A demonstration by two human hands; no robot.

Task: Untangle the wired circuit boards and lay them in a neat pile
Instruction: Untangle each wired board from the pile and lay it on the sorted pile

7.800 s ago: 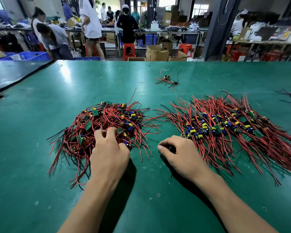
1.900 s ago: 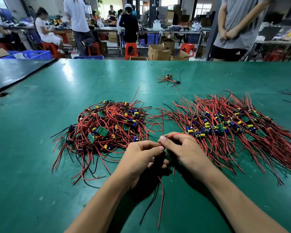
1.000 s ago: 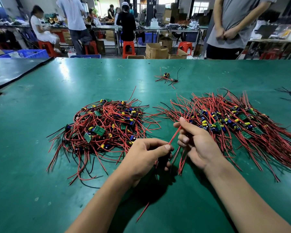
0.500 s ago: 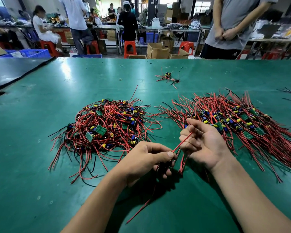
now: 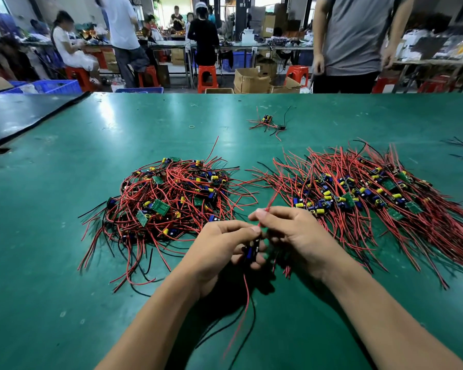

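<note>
Left hand (image 5: pixel 219 247) gripping small blue-capped wired circuit board (image 5: pixel 250 253), right hand (image 5: pixel 294 233) pinching its thin red wire (image 5: pixel 271 200), tangled red-wired heap (image 5: pixel 169 201) beside, combed-out red-wired pile (image 5: pixel 372 193) right, green table mat (image 5: pixel 64 289).

Left hand (image 5: pixel 219 247) and right hand (image 5: pixel 300 236): bare, nails trimmed short. Both forearms bare, slender, running uncovered to the near edge of view.

It was an electronics workshop: wired circuit boards (image 5: pixel 171 198) heaped on a green worktop (image 5: pixel 51 209), workers (image 5: pixel 67 46) behind, red stools (image 5: pixel 207 76), cardboard boxes (image 5: pixel 251 81).
</note>
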